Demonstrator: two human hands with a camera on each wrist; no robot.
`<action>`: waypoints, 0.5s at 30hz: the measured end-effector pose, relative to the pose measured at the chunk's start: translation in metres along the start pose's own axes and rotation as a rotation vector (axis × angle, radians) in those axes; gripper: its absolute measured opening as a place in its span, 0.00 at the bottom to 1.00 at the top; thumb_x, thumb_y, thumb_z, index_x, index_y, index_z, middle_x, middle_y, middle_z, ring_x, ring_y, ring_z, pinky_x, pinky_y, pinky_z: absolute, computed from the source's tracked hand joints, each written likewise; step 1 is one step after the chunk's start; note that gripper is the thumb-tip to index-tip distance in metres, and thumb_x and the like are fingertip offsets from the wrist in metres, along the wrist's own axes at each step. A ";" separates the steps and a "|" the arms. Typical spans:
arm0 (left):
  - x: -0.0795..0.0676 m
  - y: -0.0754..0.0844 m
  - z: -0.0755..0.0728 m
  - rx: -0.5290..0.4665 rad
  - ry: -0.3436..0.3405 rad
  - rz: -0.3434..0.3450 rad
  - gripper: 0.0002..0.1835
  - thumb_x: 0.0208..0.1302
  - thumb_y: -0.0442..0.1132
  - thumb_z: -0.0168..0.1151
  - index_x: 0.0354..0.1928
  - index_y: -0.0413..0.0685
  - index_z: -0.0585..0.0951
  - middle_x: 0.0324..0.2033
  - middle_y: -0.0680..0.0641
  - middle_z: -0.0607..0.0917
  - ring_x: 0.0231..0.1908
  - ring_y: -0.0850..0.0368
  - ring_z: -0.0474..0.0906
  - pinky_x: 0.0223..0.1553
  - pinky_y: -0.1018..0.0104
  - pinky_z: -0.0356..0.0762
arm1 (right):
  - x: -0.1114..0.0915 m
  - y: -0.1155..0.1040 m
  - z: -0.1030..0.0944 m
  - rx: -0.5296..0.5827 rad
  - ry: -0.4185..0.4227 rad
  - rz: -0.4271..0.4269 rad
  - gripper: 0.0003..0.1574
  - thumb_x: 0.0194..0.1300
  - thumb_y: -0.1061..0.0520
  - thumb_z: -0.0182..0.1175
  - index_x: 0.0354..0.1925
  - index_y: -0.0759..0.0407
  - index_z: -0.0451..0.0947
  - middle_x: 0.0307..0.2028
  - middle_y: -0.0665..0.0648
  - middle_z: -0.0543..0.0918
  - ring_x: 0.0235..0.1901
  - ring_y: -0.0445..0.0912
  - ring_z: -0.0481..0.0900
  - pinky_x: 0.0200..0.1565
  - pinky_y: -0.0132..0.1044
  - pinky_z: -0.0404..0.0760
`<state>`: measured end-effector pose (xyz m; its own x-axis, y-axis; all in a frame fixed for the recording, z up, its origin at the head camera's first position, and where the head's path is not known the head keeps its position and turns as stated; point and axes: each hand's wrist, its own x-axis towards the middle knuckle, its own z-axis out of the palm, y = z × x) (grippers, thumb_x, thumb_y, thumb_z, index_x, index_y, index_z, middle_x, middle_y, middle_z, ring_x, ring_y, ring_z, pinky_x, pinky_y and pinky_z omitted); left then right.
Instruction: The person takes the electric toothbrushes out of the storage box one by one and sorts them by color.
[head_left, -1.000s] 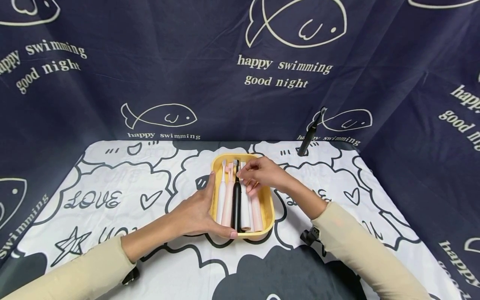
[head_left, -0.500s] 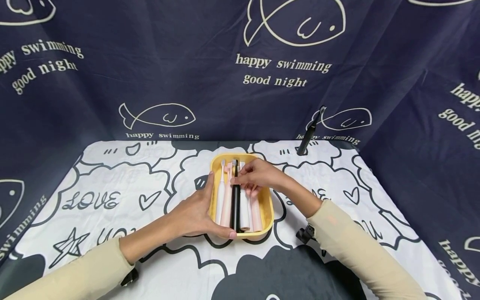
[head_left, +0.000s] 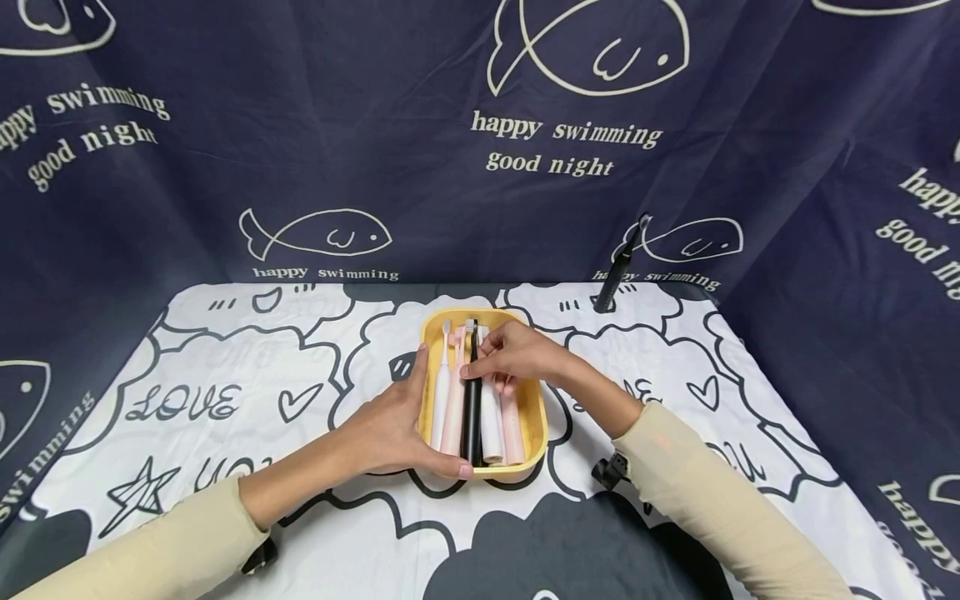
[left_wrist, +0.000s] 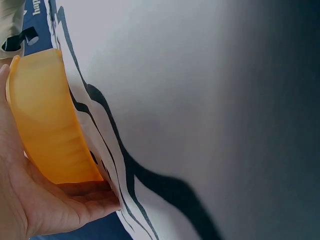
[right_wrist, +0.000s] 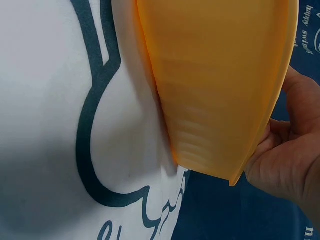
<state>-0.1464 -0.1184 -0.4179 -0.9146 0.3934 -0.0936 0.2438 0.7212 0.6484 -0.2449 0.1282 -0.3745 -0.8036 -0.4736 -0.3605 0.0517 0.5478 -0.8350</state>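
In the head view, a yellow box (head_left: 538, 446) stands mid-table with several electric toothbrushes lying side by side in it. My left hand (head_left: 390, 421) grips the box's left side, thumb at the near rim. The left wrist view shows that hand (left_wrist: 45, 200) around the box's wall (left_wrist: 45, 110). Over the box, my right hand (head_left: 517, 354) pinches a black electric toothbrush (head_left: 472, 417) near its neck. Left of that brush lie a white toothbrush (head_left: 441, 408) and a pink one (head_left: 453, 412). To its right are a white one (head_left: 491, 429) and a pink handle (head_left: 512, 429), partly covered by the hand.
Another black electric toothbrush (head_left: 617, 275) stands upright, slightly tilted in view, at the table's back right. A patterned white and dark cloth (head_left: 300, 517) covers the table. Behind it hangs a dark blue fabric (head_left: 435, 183) with fish prints.
My right thumb has moved left and down across the black toothbrush's neck, and the fingers have closed around it. The left hand and the box stay in place.
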 end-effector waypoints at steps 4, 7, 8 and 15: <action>-0.001 -0.002 0.001 -0.007 -0.005 0.001 1.00 0.35 0.83 0.87 0.92 0.49 0.26 0.81 0.26 0.71 0.72 0.41 0.79 0.72 0.42 0.81 | -0.001 0.002 0.000 -0.008 0.002 -0.008 0.19 0.67 0.52 0.82 0.32 0.55 0.79 0.18 0.48 0.79 0.17 0.38 0.79 0.24 0.31 0.81; 0.000 -0.003 0.002 -0.002 -0.002 0.003 1.00 0.35 0.82 0.87 0.92 0.48 0.26 0.80 0.26 0.73 0.71 0.40 0.80 0.71 0.42 0.81 | -0.001 0.002 0.000 -0.015 0.001 -0.014 0.20 0.67 0.51 0.81 0.31 0.54 0.77 0.19 0.48 0.78 0.17 0.39 0.78 0.23 0.31 0.82; -0.001 -0.003 0.002 -0.002 0.000 0.007 1.00 0.35 0.83 0.87 0.92 0.48 0.26 0.80 0.26 0.73 0.71 0.40 0.80 0.71 0.42 0.82 | -0.002 0.002 0.000 -0.018 0.000 -0.021 0.21 0.67 0.51 0.80 0.31 0.54 0.77 0.19 0.48 0.78 0.17 0.39 0.78 0.23 0.32 0.82; 0.000 -0.004 0.000 -0.011 0.010 0.027 1.00 0.34 0.83 0.87 0.92 0.47 0.27 0.79 0.27 0.74 0.70 0.43 0.81 0.71 0.43 0.82 | -0.005 0.003 -0.001 -0.026 -0.019 -0.085 0.19 0.71 0.51 0.76 0.38 0.56 0.74 0.22 0.51 0.79 0.19 0.42 0.79 0.25 0.34 0.84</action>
<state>-0.1467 -0.1208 -0.4205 -0.9109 0.4070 -0.0683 0.2652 0.7040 0.6589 -0.2416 0.1327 -0.3750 -0.7927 -0.5325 -0.2966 -0.0319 0.5222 -0.8522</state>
